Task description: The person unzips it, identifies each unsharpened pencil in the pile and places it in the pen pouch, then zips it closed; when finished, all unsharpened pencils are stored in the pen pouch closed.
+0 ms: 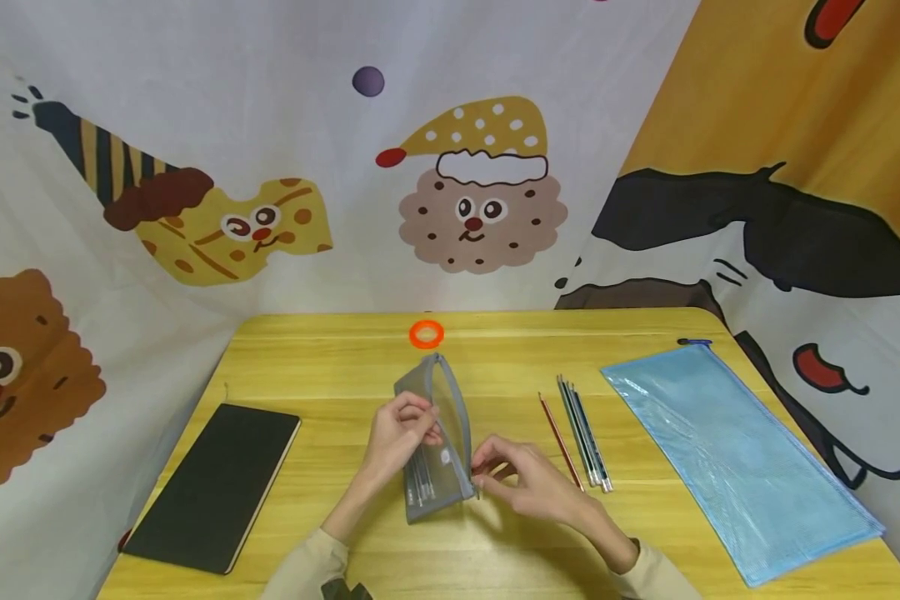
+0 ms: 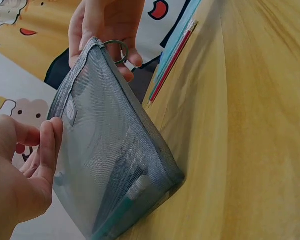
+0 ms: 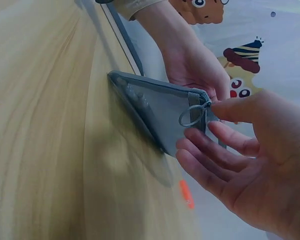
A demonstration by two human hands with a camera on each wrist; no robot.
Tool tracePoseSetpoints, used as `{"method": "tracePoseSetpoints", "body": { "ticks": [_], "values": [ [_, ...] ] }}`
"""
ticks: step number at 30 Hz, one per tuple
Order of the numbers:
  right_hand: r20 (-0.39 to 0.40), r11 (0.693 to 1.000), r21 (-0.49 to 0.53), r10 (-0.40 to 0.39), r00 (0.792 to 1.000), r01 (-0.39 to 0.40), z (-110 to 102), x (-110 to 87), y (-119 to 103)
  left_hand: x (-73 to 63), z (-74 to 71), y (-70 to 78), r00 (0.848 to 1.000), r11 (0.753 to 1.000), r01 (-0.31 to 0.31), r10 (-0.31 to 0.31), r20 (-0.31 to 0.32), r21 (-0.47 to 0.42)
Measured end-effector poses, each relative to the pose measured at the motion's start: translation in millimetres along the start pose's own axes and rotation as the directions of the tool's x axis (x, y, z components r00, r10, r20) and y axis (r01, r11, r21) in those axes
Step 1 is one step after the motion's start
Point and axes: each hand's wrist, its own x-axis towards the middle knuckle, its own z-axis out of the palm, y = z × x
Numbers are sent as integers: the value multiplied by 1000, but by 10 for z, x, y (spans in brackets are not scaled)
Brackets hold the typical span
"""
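A grey see-through mesh pencil pouch (image 1: 442, 467) stands tilted on its edge on the table, with pencils (image 2: 121, 205) showing through its lower part. My left hand (image 1: 401, 429) pinches the pouch's upper edge between thumb and fingers. At the zipper's near end, my right hand (image 1: 525, 479) pinches the corner between thumb and index finger. A thin cord loop (image 3: 191, 116) hangs from that corner, beside the right fingertips. The zipper (image 2: 140, 115) runs along the top edge; how far it is closed I cannot tell.
Right of the pouch lie a red pencil (image 1: 561, 440) and several dark pencils (image 1: 585, 433). Farther right is a blue plastic zip folder (image 1: 742, 458), with a small dark-blue item (image 1: 693, 342) behind it. A black notebook (image 1: 213, 487) lies left; an orange ring (image 1: 427, 334) lies at the back.
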Motion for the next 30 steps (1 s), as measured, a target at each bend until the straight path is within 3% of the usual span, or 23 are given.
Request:
{"method": "tracePoseSetpoints", "body": {
  "ticks": [15, 24, 30],
  "values": [
    [76, 998, 52, -32, 997, 28, 62, -59, 49, 33, 35, -37, 1000, 1000, 18, -18, 10, 8],
    [33, 999, -40, -29, 999, 30, 96, -62, 49, 52, 63, -62, 1000, 1000, 20, -20, 3, 23],
    [0, 996, -59, -61, 998, 61, 93, -55, 65, 48, 67, -78, 999, 1000, 0, -1, 35, 29]
  ]
}}
